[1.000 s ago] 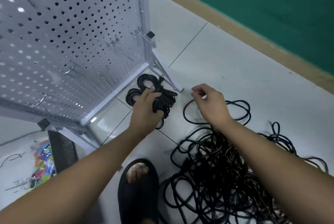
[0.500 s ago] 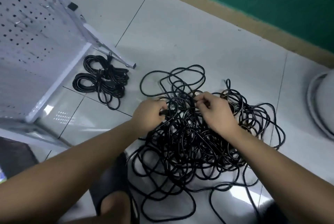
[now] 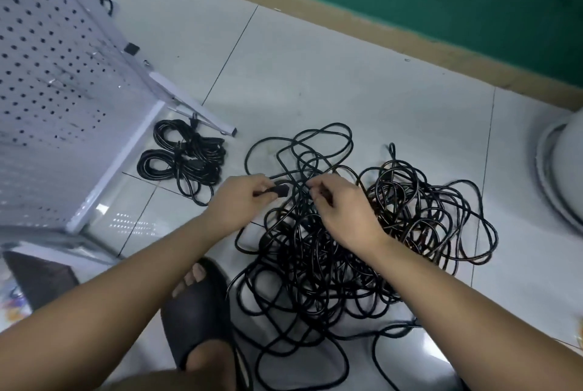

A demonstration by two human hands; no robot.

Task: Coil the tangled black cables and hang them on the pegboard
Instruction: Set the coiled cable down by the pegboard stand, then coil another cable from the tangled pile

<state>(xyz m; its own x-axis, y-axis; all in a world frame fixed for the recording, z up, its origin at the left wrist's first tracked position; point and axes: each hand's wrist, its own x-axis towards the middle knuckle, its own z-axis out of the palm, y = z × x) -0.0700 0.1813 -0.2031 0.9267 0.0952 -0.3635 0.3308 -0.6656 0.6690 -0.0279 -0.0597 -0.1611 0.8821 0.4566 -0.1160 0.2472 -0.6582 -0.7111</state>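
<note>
— Where's the tangle?

— The tangled cables point(image 3: 362, 248) lie heaped on the tiled floor point(image 3: 347, 75), under both hands and spreading right. The left hand point(image 3: 243, 198) grips a black plug point(image 3: 280, 189) at the heap's upper left edge. The right hand point(image 3: 344, 210), just beside it, pinches a strand point(image 3: 326, 196).

— Which way does the plug lie?

— Roughly sideways, its tip toward the right hand. I'd judge the lead must be drawn out leftward. The left hand is nearer the pegboard point(image 3: 56, 90).

— What differs from a second ago?

— Then the left hand rested on the coiled bundles point(image 3: 186, 158) by the pegboard's foot. They now lie alone, well apart from it, and both hands have moved to the heap.
</note>
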